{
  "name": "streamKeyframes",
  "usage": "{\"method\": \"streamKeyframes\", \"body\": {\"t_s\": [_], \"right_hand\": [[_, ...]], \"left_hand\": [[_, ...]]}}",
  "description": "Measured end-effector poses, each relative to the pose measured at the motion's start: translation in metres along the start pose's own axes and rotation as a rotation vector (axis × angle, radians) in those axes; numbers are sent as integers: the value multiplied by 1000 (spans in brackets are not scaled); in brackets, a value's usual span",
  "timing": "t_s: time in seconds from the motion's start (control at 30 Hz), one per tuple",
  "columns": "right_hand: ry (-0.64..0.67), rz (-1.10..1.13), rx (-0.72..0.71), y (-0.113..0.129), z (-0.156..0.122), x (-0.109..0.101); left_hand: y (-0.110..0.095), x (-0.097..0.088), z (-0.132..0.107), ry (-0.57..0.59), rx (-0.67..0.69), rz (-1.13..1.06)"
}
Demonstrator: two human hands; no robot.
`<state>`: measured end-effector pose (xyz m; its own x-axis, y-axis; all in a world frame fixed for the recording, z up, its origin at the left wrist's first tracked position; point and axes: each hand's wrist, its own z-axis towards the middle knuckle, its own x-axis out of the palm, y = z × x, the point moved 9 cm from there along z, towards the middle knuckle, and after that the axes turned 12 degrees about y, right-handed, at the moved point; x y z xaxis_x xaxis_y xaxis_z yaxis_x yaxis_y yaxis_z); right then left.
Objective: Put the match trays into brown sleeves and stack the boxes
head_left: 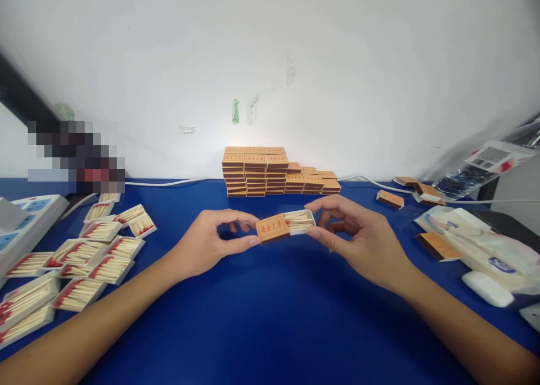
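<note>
Above the middle of the blue table, my left hand (217, 240) pinches the orange sleeve (272, 229) of a matchbox by its left end. Its white inner tray (300, 222), full of matches, sticks about halfway out of the sleeve's right side. Thumb and fingers of my right hand (352, 236) close on the tray's outer end. The red match heads lie toward the sleeve. Straight behind, closed matchboxes (255, 171) form a stack against the wall, taller on its left and stepping down to the right.
Several open trays of matches (84, 254) cover the table's left side, by a white power strip (31, 222). At right lie loose matchbox sleeves (390, 199), a tissue pack (489, 247) and a white rounded case (487, 288). A white cable (172, 183) runs along the wall.
</note>
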<state>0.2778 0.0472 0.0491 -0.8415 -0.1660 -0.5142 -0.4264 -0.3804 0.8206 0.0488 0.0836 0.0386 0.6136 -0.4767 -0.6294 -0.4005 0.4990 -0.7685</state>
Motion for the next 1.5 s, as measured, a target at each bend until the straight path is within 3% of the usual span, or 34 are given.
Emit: {"method": "streamKeyframes", "body": {"t_s": [0.1, 0.3, 0.5, 0.63, 0.9, 1.17, 1.23, 1.4, 1.5], "right_hand": [[-17, -1, 8, -1, 0, -1], [-12, 28, 16, -2, -2, 6], [51, 7, -2, -2, -1, 15], [66, -18, -6, -2, -1, 18], [32, -208, -185, 21, -7, 19], [200, -289, -173, 18, -7, 39], [219, -303, -193, 20, -7, 39], [126, -364, -166, 19, -7, 22], [175, -436, -192, 18, -7, 26]], "left_hand": [[-2, 4, -1, -4, 7, -11], [-6, 4, -7, -133, 33, 29], [-4, 6, -3, -9, 14, 6], [-2, 7, -1, 8, 18, -10], [-5, 9, -4, -16, 75, 126], [-24, 22, -11, -10, 217, 306], [-24, 22, -10, -5, 215, 312], [-16, 18, -7, -19, 147, 237], [-13, 15, -8, -49, 122, 226]]}}
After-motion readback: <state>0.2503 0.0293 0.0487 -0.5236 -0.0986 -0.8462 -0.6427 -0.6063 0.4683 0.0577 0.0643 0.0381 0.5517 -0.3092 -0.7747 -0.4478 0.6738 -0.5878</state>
